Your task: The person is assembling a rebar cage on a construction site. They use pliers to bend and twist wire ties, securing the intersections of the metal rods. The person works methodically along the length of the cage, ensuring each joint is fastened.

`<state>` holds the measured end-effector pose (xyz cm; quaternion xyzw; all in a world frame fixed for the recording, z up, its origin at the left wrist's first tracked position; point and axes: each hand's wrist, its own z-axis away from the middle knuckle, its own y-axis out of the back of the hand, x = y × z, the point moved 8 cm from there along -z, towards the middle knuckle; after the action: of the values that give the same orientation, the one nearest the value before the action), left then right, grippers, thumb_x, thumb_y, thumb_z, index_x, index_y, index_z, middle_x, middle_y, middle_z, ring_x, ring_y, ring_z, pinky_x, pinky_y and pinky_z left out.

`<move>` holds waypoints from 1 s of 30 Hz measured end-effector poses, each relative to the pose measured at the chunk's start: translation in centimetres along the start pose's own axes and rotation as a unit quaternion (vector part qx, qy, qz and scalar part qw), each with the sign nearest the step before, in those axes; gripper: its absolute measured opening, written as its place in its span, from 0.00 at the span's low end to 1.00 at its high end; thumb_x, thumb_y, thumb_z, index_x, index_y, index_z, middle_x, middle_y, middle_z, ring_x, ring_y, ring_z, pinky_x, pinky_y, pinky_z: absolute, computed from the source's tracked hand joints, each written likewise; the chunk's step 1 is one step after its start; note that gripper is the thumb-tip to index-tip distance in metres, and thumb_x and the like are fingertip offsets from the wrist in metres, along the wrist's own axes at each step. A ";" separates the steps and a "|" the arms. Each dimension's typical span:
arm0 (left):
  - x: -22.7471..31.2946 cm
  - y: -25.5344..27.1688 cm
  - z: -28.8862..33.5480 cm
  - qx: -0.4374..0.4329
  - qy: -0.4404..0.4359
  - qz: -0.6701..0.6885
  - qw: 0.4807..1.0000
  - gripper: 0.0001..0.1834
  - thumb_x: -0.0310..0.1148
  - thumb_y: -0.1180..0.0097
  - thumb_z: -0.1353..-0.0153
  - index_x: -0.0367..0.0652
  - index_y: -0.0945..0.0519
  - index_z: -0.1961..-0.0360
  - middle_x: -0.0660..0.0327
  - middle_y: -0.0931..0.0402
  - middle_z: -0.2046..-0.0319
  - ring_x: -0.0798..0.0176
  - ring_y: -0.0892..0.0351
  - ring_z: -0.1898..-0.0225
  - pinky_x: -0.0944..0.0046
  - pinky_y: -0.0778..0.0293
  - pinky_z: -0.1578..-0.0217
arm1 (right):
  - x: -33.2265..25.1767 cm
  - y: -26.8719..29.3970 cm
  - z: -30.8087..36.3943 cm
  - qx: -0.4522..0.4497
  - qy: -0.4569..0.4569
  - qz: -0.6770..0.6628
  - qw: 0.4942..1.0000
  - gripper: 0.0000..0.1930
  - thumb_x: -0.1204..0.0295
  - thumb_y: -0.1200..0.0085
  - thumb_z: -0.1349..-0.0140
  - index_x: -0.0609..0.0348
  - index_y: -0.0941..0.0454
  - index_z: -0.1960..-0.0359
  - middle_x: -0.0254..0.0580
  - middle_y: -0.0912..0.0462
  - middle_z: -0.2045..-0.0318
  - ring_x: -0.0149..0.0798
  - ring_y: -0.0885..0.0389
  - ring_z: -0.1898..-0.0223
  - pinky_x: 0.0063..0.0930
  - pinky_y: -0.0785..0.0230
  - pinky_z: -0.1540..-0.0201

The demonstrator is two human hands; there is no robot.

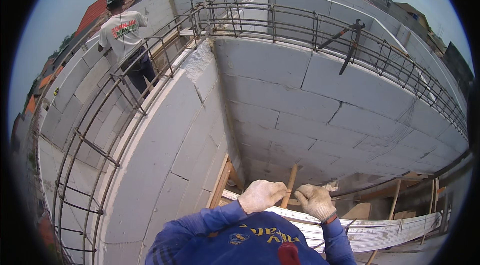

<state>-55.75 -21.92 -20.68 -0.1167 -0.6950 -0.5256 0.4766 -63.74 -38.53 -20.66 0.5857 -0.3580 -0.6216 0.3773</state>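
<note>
Both of my hands are in pale knit work gloves, held in front of my chest a short gap apart. My left hand (261, 195) is closed, its fingertips pinched together and pointing right. Opposite it, my right hand (316, 201) is curled shut with its fingertips toward the left. Whatever they pinch, if anything, is too small to make out. A wooden pole (291, 182) rises behind the gap between them. Farther off, a pair of long-handled pincers (352, 40) hangs over the rebar cage (295, 39) on top of the far wall.
Grey block walls (270, 67) meet in a corner ahead. Another rebar cage (95, 137) runs along the left wall. Thin wires (400, 130) dangle down the right wall. Below me lie pale ribbed planks (370, 232) and wooden props. A person (122, 35) stands at the upper left.
</note>
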 end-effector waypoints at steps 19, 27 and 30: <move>-4.0 -1.2 1.5 0.071 0.096 0.231 0.966 0.19 0.38 0.49 0.22 0.36 0.13 0.44 0.47 0.09 0.53 0.46 0.10 0.51 0.52 0.17 0.48 | -3.4 0.9 -0.6 0.250 -0.009 -0.008 0.968 0.08 0.69 0.31 0.34 0.51 0.13 0.55 0.43 0.12 0.63 0.53 0.12 0.62 0.48 0.23 0.58; -0.9 2.2 2.0 0.154 0.034 -0.008 0.987 0.13 0.43 0.44 0.23 0.48 0.15 0.49 0.55 0.10 0.62 0.40 0.10 0.61 0.44 0.16 0.59 | -5.8 0.8 -0.7 -0.008 0.090 0.050 0.995 0.11 0.60 0.33 0.30 0.54 0.14 0.61 0.47 0.13 0.70 0.55 0.11 0.66 0.47 0.21 0.62; -2.2 0.9 2.2 0.096 0.058 -0.069 0.991 0.13 0.41 0.44 0.23 0.48 0.15 0.47 0.55 0.09 0.62 0.42 0.10 0.62 0.46 0.15 0.60 | -6.9 4.0 -0.2 -0.007 0.105 -0.097 0.990 0.13 0.59 0.34 0.28 0.56 0.12 0.60 0.48 0.12 0.69 0.53 0.11 0.67 0.42 0.20 0.63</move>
<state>-55.21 -18.95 -21.85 0.0089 -0.7200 -0.4940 0.4873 -63.18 -34.27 -13.99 0.6769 -0.2534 -0.5927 0.3554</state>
